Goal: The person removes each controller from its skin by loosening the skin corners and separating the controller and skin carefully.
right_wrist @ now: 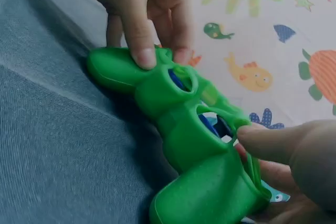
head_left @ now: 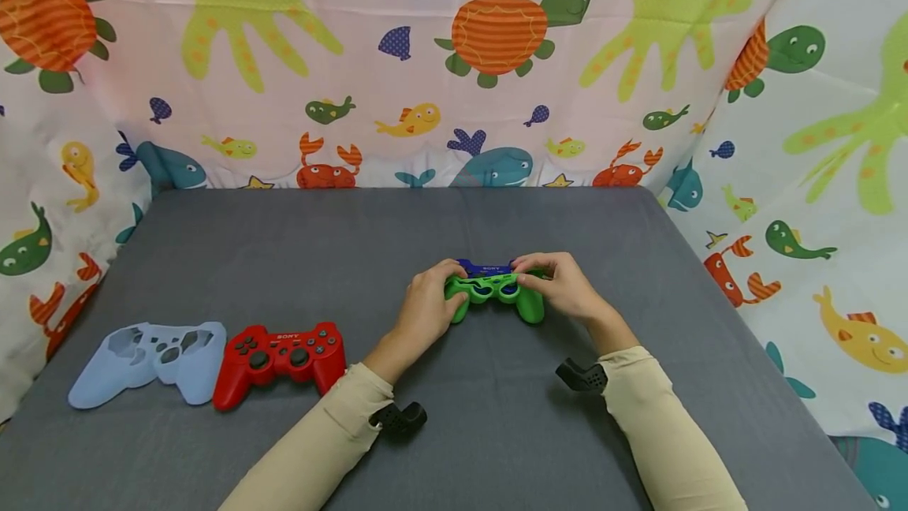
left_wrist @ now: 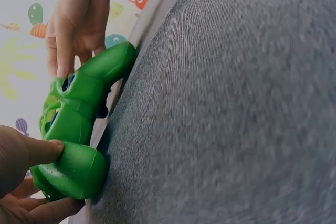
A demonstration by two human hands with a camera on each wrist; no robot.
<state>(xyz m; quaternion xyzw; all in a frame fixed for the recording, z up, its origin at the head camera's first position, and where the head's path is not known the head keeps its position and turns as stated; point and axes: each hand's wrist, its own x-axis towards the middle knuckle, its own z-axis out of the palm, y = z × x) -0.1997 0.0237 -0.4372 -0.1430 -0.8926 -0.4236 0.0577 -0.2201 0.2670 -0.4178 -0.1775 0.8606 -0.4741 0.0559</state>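
A green silicone controller cover (head_left: 529, 307) lies partly over a blue game controller (head_left: 491, 269), whose top edge with its SONY lettering shows beyond it. My left hand (head_left: 429, 300) grips the left end, its thumb on the green handle in the left wrist view and its fingers underneath. On the other end, my right hand (head_left: 565, 287) pinches the cover's rim, thumb on the near side and fingers behind. Blue shows through the openings of the cover (right_wrist: 173, 135) in the right wrist view. Most of the controller's body is hidden.
To the left on the grey table (head_left: 468, 432) lies a red game controller (head_left: 280, 359). Beside it, touching or nearly so, is a pale blue silicone cover (head_left: 152, 361). A fabric printed with sea animals (head_left: 397, 14) hangs behind and at both sides.
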